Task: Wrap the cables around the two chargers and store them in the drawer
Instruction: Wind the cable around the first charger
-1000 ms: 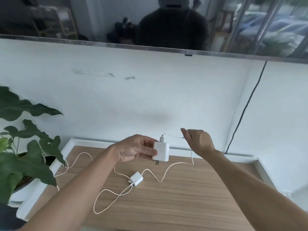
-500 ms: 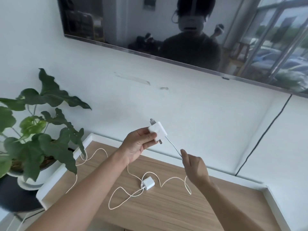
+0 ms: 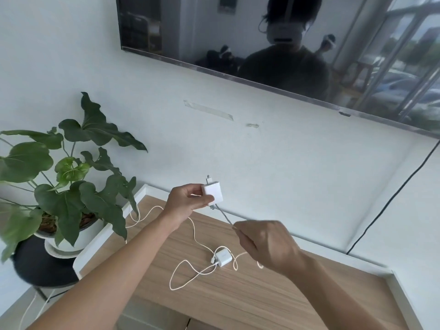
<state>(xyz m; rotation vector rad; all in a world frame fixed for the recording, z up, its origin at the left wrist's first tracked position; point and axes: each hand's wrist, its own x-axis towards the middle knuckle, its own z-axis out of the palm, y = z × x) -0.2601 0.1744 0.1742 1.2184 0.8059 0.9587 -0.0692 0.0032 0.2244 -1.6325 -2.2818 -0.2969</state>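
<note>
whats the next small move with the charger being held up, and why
Probably carry the right hand around the white charger to lay a first loop. The left hand grips the charger above the table, the right pinches its cable taut just below, and no turns are visible on it yet.

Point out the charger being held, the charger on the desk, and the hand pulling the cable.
Held charger [image 3: 213, 193], head view: its white front face.
Desk charger [image 3: 223, 257], head view: its top face.
Right hand [image 3: 266, 244], head view: back of the hand.
</note>
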